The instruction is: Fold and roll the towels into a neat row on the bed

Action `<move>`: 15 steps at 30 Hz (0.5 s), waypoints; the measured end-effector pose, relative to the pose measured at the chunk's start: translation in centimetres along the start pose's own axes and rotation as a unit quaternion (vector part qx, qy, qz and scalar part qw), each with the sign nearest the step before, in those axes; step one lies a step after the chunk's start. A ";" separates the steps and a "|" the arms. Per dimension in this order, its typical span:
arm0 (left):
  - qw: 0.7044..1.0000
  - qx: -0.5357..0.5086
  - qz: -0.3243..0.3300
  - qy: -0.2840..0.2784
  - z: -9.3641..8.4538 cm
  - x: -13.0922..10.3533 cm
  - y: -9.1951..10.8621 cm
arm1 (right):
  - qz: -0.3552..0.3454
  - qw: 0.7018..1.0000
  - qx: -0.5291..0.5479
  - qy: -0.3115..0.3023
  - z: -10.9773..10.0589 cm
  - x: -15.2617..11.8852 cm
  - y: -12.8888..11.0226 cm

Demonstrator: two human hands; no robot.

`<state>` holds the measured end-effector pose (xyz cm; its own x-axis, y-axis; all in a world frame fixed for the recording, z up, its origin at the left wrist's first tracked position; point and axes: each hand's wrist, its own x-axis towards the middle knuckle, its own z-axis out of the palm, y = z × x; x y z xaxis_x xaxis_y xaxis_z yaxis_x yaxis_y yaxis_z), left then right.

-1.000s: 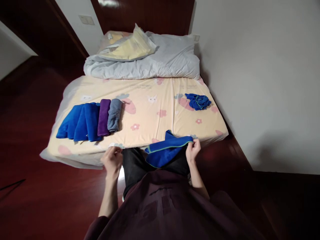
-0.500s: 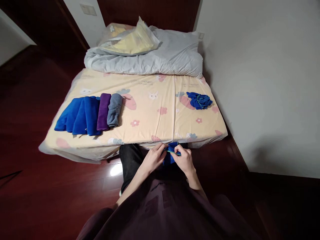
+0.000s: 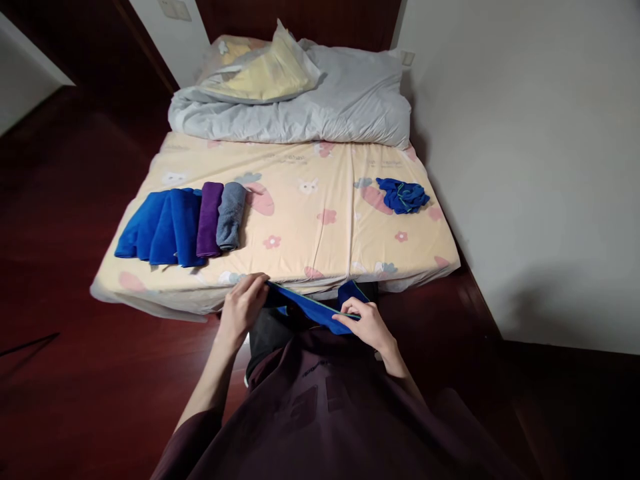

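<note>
A blue towel [image 3: 313, 308] with a thin green edge is stretched between my two hands in front of my lap, by the near side of the bed. My left hand [image 3: 245, 303] pinches one end of its edge. Farther right, my right hand [image 3: 364, 323] is closed on the same edge, and some of the cloth hangs behind it. The lower part of the towel is hidden against my dark clothes. On the bed at right lies a crumpled blue cloth [image 3: 403, 196] with green edging.
On the bed [image 3: 295, 257], at left, several blue rolled or folded towels [image 3: 163, 227] lie beside a purple rolled towel [image 3: 210, 220] and a grey one [image 3: 231, 217]. A grey-white quilt [image 3: 350, 100] and a yellow pillow [image 3: 273, 79] are at the back. A wall [image 3: 540, 167] borders the right.
My left hand has moved left, away from my right hand, pulling the bunched blue towel out into a long stretched edge. My right hand keeps its hold and has shifted slightly.
</note>
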<state>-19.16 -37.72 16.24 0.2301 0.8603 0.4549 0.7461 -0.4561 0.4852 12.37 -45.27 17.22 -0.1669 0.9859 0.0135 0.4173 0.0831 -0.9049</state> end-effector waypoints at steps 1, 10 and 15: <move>1.000 0.014 -0.005 0.018 -0.7 0.0 -0.6 | 0.006 1.000 0.002 -0.025 -0.1 0.0 0.2; 0.944 0.185 -0.034 0.272 -8.0 0.6 -4.8 | 0.053 0.990 -0.081 -0.107 0.2 -0.4 5.7; 0.934 0.135 -0.154 0.294 -11.5 0.2 -5.6 | 0.024 0.984 -0.174 -0.019 1.1 -0.8 7.9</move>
<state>-30.44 -37.64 22.20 -0.3445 0.6319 0.6943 0.8692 -0.0648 0.4902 14.82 -45.55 9.59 -0.1696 0.9843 -0.0480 0.7055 0.0873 -0.7033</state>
